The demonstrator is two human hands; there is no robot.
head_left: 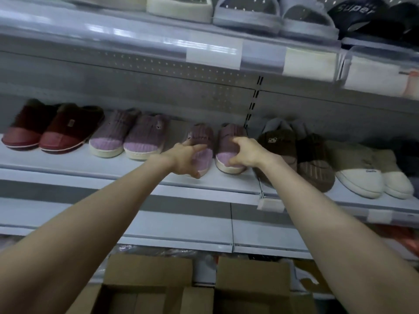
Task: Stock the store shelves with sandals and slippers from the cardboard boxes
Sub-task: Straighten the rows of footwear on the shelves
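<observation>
Reaching up to a pale grey metal store shelf [95, 169], two bare arms each end in a hand on one slipper of a pair; the left hand [186, 158] grips the toe of a mauve ribbed knit slipper with a pink toe cap and cream sole [202, 134], thumb lying across the top and fingers curled round the front edge; the right hand [245, 152] clamps the matching mauve slipper [225, 143] just beside it, fingers hooked over the upper and thumb under the toe; both slippers sit on the shelf, toes facing outward, close together between the two hands. Left of the left hand stands a second mauve and pink knit pair [127, 138]; farther left, a dark red fleece-lined pair [53, 132]. Right of the right hand, touching its wrist side, is a dark brown fuzzy pair [301, 152]; beyond that, a beige and cream pair [367, 175]. Above the hands, a higher shelf [136, 39] carries cream foam slides [179, 9], grey slides [272, 15] and black slides with white lettering [362, 13]. Below the arms, two open brown cardboard boxes [147, 275] stand side by side; their contents cannot be made out.
</observation>
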